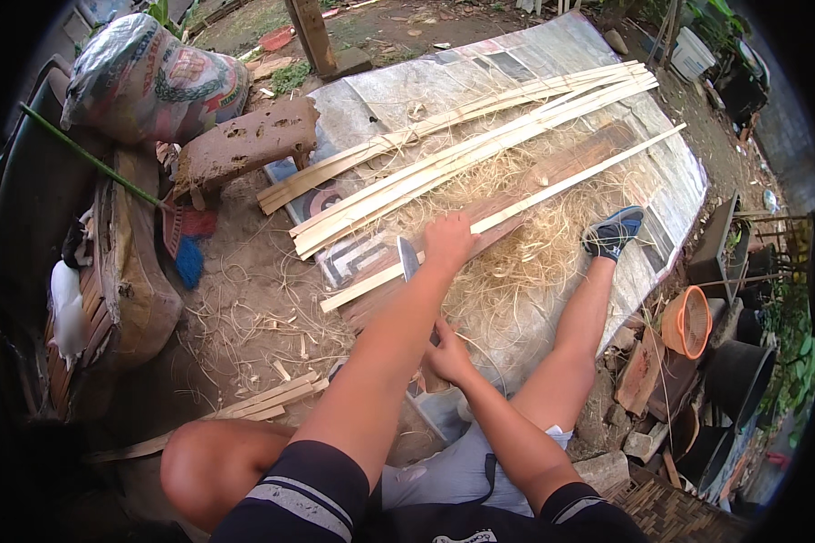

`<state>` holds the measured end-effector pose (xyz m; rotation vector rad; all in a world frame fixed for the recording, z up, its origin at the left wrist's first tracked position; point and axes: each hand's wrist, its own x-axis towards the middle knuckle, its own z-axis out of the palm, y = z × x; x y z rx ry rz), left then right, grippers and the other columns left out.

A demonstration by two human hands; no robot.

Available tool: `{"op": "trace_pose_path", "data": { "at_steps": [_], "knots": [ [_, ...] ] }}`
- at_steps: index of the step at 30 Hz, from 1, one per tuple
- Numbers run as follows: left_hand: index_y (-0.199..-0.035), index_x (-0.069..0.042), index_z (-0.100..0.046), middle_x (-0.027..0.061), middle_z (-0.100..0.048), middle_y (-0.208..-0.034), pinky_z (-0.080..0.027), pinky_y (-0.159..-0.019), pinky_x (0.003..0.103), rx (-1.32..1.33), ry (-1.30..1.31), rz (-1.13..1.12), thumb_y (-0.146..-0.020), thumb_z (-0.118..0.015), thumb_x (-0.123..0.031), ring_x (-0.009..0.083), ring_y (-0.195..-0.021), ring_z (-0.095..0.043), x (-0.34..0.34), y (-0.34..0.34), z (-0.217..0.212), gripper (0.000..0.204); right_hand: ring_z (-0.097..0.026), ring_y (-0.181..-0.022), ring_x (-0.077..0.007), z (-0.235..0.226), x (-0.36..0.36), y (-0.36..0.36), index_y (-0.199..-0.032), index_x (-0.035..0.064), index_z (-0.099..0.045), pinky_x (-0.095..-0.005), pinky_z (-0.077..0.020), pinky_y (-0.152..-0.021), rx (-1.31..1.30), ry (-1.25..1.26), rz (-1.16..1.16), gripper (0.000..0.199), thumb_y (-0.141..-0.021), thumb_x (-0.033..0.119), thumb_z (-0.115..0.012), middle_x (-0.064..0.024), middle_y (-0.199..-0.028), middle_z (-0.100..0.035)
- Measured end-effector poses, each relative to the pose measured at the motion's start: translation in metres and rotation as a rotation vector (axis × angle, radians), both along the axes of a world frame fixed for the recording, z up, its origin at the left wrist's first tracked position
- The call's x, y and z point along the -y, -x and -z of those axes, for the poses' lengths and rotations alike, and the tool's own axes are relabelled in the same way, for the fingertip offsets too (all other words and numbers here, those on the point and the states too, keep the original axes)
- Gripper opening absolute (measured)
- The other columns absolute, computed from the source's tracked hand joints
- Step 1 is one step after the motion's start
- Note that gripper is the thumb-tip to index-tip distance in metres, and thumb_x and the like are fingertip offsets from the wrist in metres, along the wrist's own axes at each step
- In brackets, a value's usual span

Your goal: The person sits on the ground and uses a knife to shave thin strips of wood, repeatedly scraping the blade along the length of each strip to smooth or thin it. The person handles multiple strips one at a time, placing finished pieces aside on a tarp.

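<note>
A long, thin pale wooden strip (580, 184) lies lengthwise over a dark wooden plank (598, 145) in front of me. My left hand (450, 241) is closed around the strip near its middle. A knife blade (407, 257) stands up against the strip's near part, left of my forearm. My right hand (450, 355) is closed on the dark handle of what looks like that knife; my left forearm hides the part between. Curly wood shavings (534, 258) are heaped around the plank, under and beside the strip.
More pale strips (480, 149) lie on a ground sheet (670, 181) beyond my hands. Short wood pieces (276, 398) are by my left knee. A stuffed sack (154, 81), a broom (186, 240) and a white animal (67, 308) are left; an orange basket (686, 322) stands right.
</note>
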<state>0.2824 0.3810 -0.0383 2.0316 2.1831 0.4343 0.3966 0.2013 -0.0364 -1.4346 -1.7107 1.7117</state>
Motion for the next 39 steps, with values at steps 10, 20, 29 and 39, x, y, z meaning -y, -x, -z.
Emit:
{"op": "trace_pose_path", "data": {
  "at_steps": [10, 20, 29, 39],
  "knots": [
    [-0.116, -0.005, -0.068, 0.0143, -0.075, -0.112, -0.058, -0.088, 0.046, 0.399, 0.315, -0.046, -0.102, -0.058, -0.048, 0.0335, -0.105, -0.073, -0.008, -0.045, -0.023, 0.046, -0.058, -0.130, -0.0319, 0.037, -0.022, -0.027, -0.141, -0.0006, -0.053, -0.0436, -0.0455, -0.108, 0.079, -0.212, -0.361, 0.071, -0.084, 0.030, -0.082, -0.0209, -0.139, -0.061],
    [-0.113, -0.009, -0.074, 0.0156, -0.075, -0.111, -0.056, -0.091, 0.050, 0.427, 0.367, -0.066, -0.105, -0.052, -0.046, 0.0364, -0.107, -0.071, -0.014, -0.035, -0.021, 0.043, -0.033, -0.150, -0.0297, 0.059, 0.094, -0.012, -0.156, 0.0029, -0.036, -0.0421, -0.0267, -0.123, -0.323, 0.224, -0.398, 0.087, -0.087, 0.028, -0.081, -0.0179, -0.160, -0.038],
    [-0.114, -0.009, -0.075, 0.0149, -0.075, -0.114, -0.054, -0.094, 0.050, 0.476, 0.367, 0.019, -0.105, -0.052, -0.047, 0.0361, -0.110, -0.069, -0.019, -0.018, -0.036, 0.045, -0.061, -0.127, -0.0320, 0.059, -0.004, -0.003, -0.134, -0.0014, -0.060, -0.0456, -0.0489, -0.103, -0.140, 0.163, -0.072, 0.066, -0.084, 0.035, -0.082, -0.0191, -0.137, -0.063],
    [-0.113, -0.010, -0.075, 0.0175, -0.075, -0.102, -0.057, -0.087, 0.050, 0.466, 0.336, 0.071, -0.103, -0.054, -0.050, 0.0365, -0.099, -0.072, -0.021, -0.018, -0.028, 0.047, -0.056, -0.127, -0.0279, 0.107, 0.021, -0.018, -0.147, 0.0027, -0.046, -0.0420, -0.0431, -0.112, -0.566, 0.890, -0.087, 0.053, -0.103, 0.026, -0.065, -0.0142, -0.140, -0.056]
  ]
}}
